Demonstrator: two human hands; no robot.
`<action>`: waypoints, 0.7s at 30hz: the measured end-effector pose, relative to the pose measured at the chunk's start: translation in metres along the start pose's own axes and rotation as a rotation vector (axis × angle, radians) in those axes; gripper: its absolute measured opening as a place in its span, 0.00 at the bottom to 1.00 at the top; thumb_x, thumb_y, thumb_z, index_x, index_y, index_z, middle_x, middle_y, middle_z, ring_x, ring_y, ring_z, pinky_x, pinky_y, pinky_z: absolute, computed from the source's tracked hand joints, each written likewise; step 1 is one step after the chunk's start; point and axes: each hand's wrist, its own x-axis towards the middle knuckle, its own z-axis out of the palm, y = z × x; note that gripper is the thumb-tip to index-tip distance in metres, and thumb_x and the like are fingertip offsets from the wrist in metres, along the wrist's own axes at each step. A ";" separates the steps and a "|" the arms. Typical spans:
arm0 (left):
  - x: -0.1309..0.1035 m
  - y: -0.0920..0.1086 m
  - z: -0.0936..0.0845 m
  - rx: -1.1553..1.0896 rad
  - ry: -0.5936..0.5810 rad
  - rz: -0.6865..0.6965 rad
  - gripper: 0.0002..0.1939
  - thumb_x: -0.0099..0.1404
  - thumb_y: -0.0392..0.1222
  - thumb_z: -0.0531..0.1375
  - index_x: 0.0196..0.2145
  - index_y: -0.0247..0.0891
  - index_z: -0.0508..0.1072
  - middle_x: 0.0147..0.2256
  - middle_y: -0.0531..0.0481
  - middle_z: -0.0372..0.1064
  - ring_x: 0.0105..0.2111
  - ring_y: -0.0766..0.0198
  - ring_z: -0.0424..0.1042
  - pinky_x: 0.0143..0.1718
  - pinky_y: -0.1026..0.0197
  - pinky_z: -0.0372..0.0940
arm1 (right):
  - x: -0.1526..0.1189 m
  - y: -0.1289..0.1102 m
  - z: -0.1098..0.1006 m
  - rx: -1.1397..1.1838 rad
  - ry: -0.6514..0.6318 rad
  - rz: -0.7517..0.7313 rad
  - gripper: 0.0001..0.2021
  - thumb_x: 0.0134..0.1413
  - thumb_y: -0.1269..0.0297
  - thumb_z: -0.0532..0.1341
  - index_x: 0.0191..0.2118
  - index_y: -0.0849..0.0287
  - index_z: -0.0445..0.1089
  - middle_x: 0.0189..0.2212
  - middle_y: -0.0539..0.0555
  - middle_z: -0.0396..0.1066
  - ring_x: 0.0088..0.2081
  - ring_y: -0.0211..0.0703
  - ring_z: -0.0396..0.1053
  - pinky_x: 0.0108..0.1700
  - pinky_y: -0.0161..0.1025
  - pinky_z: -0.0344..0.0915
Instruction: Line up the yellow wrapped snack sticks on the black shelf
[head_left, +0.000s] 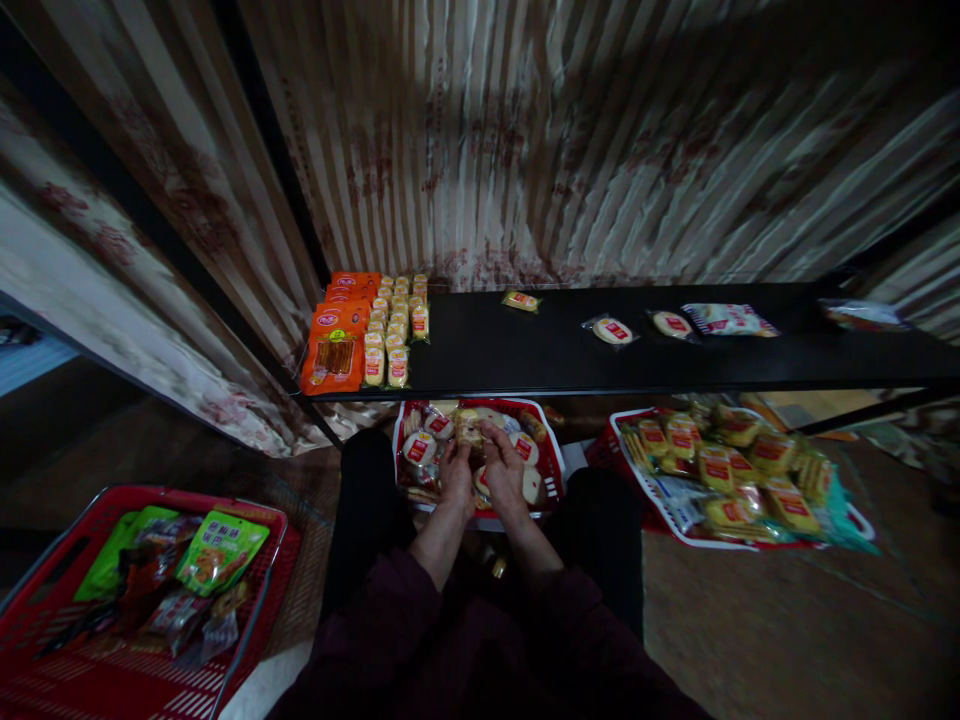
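Both my hands are over the middle red basket, which is full of round pastries in clear wrappers with red labels. Between my fingertips is a small yellowish wrapped pastry. My left hand is closed on its near side, and my right hand is closed at its right side, with the fingers curled toward it. The dim light blurs the exact finger contact. Below my hands, a round wrapped pastry lies at the basket's left.
A black shelf spans the front, bearing orange snack bags, rows of small wrapped pastries and several scattered packs. A right basket holds yellow packs; a left red basket holds green and dark bags. Curtains hang behind.
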 end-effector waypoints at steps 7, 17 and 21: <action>0.001 0.002 -0.001 -0.179 -0.069 -0.152 0.12 0.54 0.42 0.62 0.36 0.37 0.73 0.41 0.45 0.74 0.42 0.61 0.72 0.46 0.58 0.64 | 0.001 0.000 0.000 0.006 -0.005 -0.018 0.17 0.48 0.58 0.56 0.43 0.59 0.72 0.45 0.57 0.73 0.49 0.50 0.67 0.57 0.52 0.58; -0.002 0.005 0.000 -0.188 -0.065 -0.195 0.13 0.55 0.40 0.61 0.40 0.37 0.73 0.44 0.44 0.73 0.44 0.61 0.72 0.51 0.57 0.62 | 0.002 0.002 -0.001 -0.036 -0.021 -0.036 0.18 0.49 0.62 0.54 0.45 0.58 0.72 0.46 0.55 0.72 0.50 0.47 0.67 0.57 0.51 0.58; -0.003 0.004 0.000 -0.155 -0.054 -0.171 0.15 0.54 0.42 0.62 0.40 0.38 0.72 0.43 0.44 0.73 0.45 0.60 0.71 0.50 0.57 0.62 | 0.003 0.005 -0.001 -0.108 -0.030 -0.065 0.18 0.48 0.62 0.54 0.44 0.58 0.72 0.46 0.55 0.73 0.49 0.47 0.68 0.56 0.51 0.59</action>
